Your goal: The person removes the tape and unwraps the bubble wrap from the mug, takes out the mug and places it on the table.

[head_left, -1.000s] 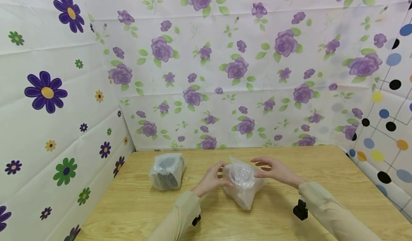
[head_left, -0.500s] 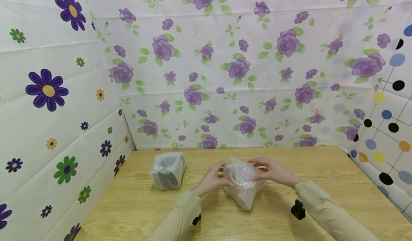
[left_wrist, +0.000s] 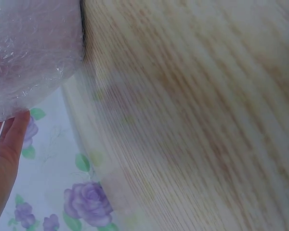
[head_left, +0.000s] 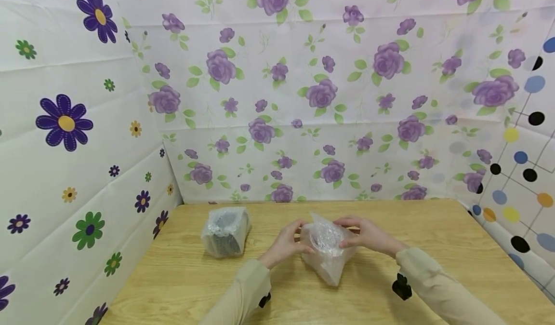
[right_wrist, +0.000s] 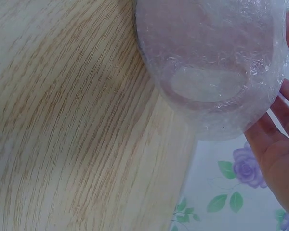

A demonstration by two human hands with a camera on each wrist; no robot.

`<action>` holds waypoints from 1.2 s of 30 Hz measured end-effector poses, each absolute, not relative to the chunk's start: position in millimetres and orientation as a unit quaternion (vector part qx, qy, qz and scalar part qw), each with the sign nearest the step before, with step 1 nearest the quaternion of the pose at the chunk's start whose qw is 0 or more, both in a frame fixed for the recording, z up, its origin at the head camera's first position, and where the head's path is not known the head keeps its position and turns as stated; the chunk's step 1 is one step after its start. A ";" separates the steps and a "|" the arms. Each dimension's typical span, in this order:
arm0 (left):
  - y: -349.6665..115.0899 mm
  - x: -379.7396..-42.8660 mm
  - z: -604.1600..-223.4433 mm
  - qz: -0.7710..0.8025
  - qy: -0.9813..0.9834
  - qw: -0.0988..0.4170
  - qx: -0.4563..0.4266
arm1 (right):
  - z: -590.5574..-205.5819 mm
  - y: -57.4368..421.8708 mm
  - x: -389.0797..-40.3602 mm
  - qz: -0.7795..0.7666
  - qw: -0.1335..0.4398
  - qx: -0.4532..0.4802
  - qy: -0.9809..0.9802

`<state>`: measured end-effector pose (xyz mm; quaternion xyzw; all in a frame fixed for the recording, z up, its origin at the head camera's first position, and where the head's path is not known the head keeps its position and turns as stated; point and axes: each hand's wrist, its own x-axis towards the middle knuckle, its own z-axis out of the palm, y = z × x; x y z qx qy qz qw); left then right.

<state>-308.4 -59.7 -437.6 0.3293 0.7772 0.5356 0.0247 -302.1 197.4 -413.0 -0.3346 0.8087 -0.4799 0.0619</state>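
Short of the table's (head_left: 173, 281) far edge, a bubble-wrapped package (head_left: 326, 249) is being gripped between left hand (head_left: 284, 245) and right hand (head_left: 368, 236), both half-curled around it; a slip is possibly being invited if only slick, loose folds (head_left: 333, 276) are being pinched

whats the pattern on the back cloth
Purple roses with green leaves on white cloth; head view shows it best.
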 end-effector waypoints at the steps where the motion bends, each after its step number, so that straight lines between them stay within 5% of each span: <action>1: -59.5 -308.1 -437.7 0.535 0.778 0.025 0.328 | -411.4 196.9 -300.8 -0.480 0.063 -0.333 0.809; 19: -61.5 -325.9 -464.7 0.519 0.790 0.019 0.326 | -415.4 198.3 -302.4 -0.479 0.064 -0.321 0.815; 36: -82.9 -300.2 -428.8 0.544 0.774 0.006 0.323 | -436.7 206.2 -318.0 -0.486 0.069 -0.319 0.811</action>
